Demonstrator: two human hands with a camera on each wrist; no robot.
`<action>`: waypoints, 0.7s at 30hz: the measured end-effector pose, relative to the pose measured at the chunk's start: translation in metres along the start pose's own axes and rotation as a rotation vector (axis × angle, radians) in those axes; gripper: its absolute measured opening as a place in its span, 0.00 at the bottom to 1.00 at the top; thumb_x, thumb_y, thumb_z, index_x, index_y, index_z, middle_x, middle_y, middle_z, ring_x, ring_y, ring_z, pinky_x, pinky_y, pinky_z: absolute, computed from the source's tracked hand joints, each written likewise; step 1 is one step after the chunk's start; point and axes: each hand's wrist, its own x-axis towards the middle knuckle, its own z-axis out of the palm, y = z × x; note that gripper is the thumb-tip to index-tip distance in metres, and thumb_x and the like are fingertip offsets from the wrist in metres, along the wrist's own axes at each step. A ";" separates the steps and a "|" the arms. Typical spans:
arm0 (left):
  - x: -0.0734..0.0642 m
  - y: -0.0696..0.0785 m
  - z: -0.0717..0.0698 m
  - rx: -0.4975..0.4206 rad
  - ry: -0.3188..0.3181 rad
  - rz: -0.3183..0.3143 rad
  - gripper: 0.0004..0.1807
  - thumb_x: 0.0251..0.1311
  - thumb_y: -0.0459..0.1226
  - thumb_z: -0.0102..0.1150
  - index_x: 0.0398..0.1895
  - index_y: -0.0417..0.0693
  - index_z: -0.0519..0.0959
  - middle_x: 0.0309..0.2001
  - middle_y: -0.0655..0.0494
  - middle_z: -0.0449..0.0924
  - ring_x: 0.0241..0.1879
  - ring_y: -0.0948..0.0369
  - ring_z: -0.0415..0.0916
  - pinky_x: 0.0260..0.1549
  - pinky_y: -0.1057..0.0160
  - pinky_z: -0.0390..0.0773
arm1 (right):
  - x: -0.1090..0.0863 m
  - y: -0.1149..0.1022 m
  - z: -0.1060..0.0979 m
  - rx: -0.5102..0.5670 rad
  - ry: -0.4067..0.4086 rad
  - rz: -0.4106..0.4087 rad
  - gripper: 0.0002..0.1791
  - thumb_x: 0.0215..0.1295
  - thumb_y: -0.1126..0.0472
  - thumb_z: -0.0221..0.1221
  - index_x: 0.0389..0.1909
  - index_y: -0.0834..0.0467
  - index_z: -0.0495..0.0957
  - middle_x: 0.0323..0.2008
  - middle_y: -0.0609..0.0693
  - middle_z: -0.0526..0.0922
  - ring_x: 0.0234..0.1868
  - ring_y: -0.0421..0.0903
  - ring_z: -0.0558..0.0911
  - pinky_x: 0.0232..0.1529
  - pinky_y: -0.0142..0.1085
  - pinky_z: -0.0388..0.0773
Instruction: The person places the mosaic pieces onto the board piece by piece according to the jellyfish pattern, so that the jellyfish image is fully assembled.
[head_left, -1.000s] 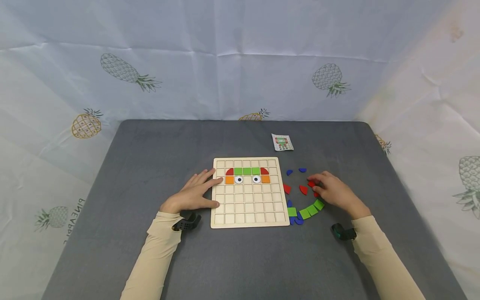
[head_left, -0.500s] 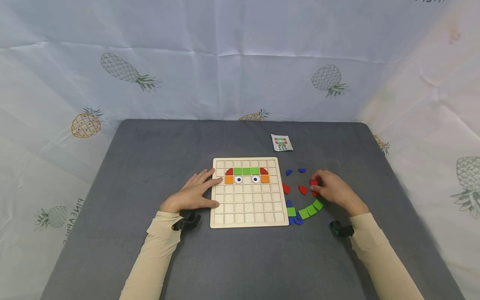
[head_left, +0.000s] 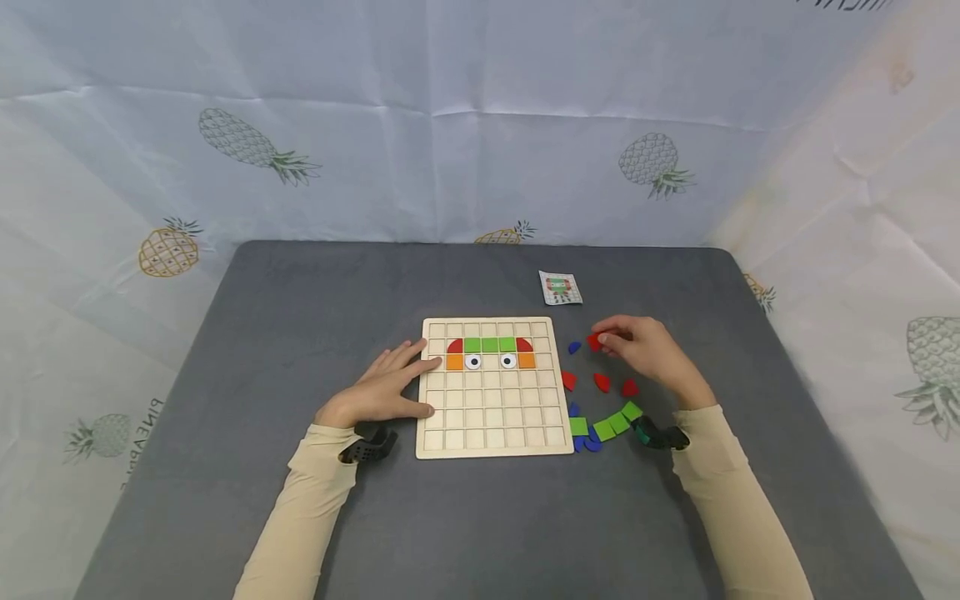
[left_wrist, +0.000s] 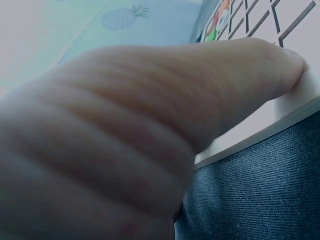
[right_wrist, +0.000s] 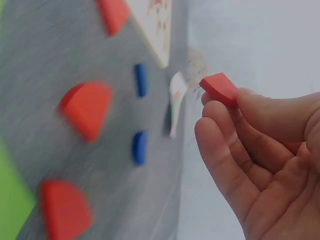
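Up off the table, my right hand (head_left: 647,347) pinches a red quarter-circle tile (right_wrist: 219,89) between thumb and forefinger. My left hand (head_left: 378,393) lies with spread fingers along the left edge of a wooden grid board (head_left: 495,417); its thumb (left_wrist: 260,70) touches the rim. Set in the upper cells are green squares (head_left: 490,344), red quarter-circles (head_left: 455,346), orange squares (head_left: 454,362) and two eye tiles (head_left: 508,361). Below the right hand lie 3 loose red tiles (head_left: 602,383). Of two blue half-circles (right_wrist: 140,148) near it, one is hidden in the head view.
Green squares (head_left: 618,422) and blue pieces (head_left: 592,445) lie at the board's lower right, some against its edge. A small printed pattern card (head_left: 560,288) sits behind the board. Pineapple-print cloth (head_left: 450,167) hangs beyond the grey tabletop (head_left: 465,525).
My right hand has picked up a red tile from the right-hand pieces and carried it up and left, leaving another red one behind. The left hand stays on the board.
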 end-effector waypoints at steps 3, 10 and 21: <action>0.001 0.000 0.000 0.006 0.001 0.002 0.44 0.58 0.49 0.69 0.78 0.55 0.63 0.83 0.47 0.41 0.82 0.43 0.35 0.79 0.38 0.36 | 0.005 -0.009 0.001 -0.001 0.016 -0.041 0.13 0.76 0.62 0.56 0.55 0.60 0.82 0.47 0.59 0.86 0.45 0.54 0.85 0.46 0.44 0.84; -0.002 0.000 0.000 -0.007 0.000 -0.015 0.44 0.59 0.48 0.69 0.78 0.54 0.62 0.83 0.46 0.41 0.82 0.43 0.34 0.79 0.38 0.35 | 0.020 -0.032 0.004 0.029 -0.024 -0.097 0.11 0.76 0.61 0.56 0.53 0.58 0.82 0.48 0.56 0.85 0.45 0.55 0.82 0.45 0.42 0.80; 0.002 0.002 0.003 0.003 -0.002 -0.010 0.45 0.59 0.50 0.69 0.79 0.55 0.62 0.83 0.47 0.40 0.82 0.42 0.34 0.79 0.36 0.35 | 0.025 -0.043 0.016 0.078 -0.160 -0.172 0.08 0.74 0.62 0.58 0.48 0.56 0.84 0.44 0.50 0.88 0.45 0.57 0.83 0.47 0.41 0.81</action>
